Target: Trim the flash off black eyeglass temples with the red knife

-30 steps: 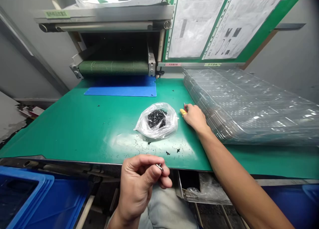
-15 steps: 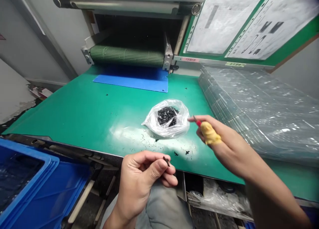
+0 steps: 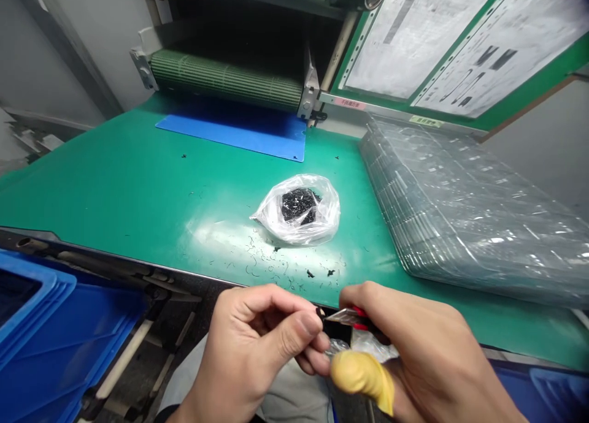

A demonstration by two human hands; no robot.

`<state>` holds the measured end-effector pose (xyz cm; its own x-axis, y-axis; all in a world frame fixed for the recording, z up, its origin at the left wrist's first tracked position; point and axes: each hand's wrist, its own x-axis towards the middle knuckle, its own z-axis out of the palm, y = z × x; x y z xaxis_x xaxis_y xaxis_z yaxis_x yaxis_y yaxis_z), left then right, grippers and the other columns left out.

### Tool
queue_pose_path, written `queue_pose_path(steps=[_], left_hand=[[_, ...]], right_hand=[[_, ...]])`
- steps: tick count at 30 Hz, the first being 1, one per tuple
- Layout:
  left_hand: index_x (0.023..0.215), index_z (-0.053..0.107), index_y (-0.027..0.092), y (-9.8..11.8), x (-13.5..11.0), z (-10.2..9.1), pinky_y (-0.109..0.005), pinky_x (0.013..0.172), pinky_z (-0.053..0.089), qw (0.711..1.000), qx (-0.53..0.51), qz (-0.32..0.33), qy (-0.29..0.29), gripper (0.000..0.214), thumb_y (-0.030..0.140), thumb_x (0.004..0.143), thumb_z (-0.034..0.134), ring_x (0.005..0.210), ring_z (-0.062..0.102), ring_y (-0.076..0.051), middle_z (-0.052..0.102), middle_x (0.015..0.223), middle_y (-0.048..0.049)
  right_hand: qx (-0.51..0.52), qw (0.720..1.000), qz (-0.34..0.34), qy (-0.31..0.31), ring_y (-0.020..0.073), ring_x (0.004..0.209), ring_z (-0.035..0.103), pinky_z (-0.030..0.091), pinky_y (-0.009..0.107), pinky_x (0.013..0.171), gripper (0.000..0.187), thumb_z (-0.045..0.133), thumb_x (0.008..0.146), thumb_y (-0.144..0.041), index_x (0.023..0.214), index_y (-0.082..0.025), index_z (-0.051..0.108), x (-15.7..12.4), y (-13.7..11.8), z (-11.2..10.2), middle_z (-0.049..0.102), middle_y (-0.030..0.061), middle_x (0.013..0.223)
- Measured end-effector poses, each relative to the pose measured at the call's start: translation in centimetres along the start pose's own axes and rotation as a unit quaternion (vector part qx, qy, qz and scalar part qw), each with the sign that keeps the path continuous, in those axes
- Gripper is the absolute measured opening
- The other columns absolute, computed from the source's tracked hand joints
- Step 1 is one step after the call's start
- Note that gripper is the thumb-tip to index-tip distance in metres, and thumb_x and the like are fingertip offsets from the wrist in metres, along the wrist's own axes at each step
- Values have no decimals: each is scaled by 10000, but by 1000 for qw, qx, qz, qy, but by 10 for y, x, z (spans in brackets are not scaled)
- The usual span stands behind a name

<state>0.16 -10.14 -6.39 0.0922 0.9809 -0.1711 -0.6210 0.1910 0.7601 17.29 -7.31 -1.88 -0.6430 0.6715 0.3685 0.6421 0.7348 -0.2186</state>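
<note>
Currently: left hand, thumb and fingers pinched on small black part, held over tabletop edge; part likely light, stiff, fiddly, best gripped at its end. Right hand, yellow finger cot, clenched on red-handled knife, blade tip just beside part. Farther off, bagged black parts.

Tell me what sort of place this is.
Likely a factory assembly or finishing station: a green anti-static bench mat, a conveyor belt behind it, and stacked clear plastic trays beside a bag of small black parts.
</note>
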Motion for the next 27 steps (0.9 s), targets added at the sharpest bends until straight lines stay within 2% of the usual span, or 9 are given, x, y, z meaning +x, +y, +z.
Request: queue_pose_path(steps=[5, 9, 11, 19, 23, 27], left_hand=[[751, 752, 189, 3, -2, -6, -181, 490, 571, 992, 91, 57, -59, 108, 201, 843, 696, 502, 698, -158, 730, 594, -29], [753, 743, 197, 5, -4, -7, -170, 450, 549, 987, 131, 76, -45, 104, 209, 843, 694, 457, 682, -153, 713, 562, -13], [736, 742, 200, 5, -5, -5, -163, 448, 536, 980, 162, 112, -40, 105, 198, 832, 701, 453, 671, -141, 703, 554, -5], [807, 738, 194, 6, -3, -4, -155, 543, 511, 906, 293, 302, -49, 84, 112, 801, 718, 553, 642, -114, 705, 654, -3], [874, 746, 163, 12, -3, -3, -149, 585, 533, 892, 309, 318, -85, 109, 89, 804, 707, 592, 668, -123, 719, 697, -32], [899, 759, 161, 12, -3, -5, -159, 590, 544, 891, 306, 324, -82, 147, 70, 798, 704, 590, 673, -134, 723, 696, -43]], right_hand=[[-35, 999, 11, 16, 120, 426, 430, 297, 265, 424, 278, 418, 991, -349, 784, -188, 510, -2, -3, 8, 460, -26, 555], [-23, 1000, 12, 16, 108, 426, 427, 300, 257, 440, 321, 435, 999, -412, 782, -189, 513, -1, -4, 8, 449, -37, 549], [-22, 999, 15, 19, 107, 423, 428, 295, 259, 440, 339, 431, 1001, -430, 773, -192, 507, -1, -5, 7, 450, -37, 544], [-3, 1000, 29, 11, 115, 440, 428, 294, 269, 452, 296, 425, 998, -387, 787, -192, 493, -5, -7, 8, 457, -28, 559], [19, 999, 29, 14, 101, 431, 399, 284, 265, 451, 340, 393, 1017, -412, 770, -193, 475, -8, -8, 8, 416, -45, 554], [30, 999, 36, 10, 87, 424, 373, 270, 253, 448, 311, 397, 1010, -338, 738, -200, 458, -10, -10, 10, 389, -56, 547]])
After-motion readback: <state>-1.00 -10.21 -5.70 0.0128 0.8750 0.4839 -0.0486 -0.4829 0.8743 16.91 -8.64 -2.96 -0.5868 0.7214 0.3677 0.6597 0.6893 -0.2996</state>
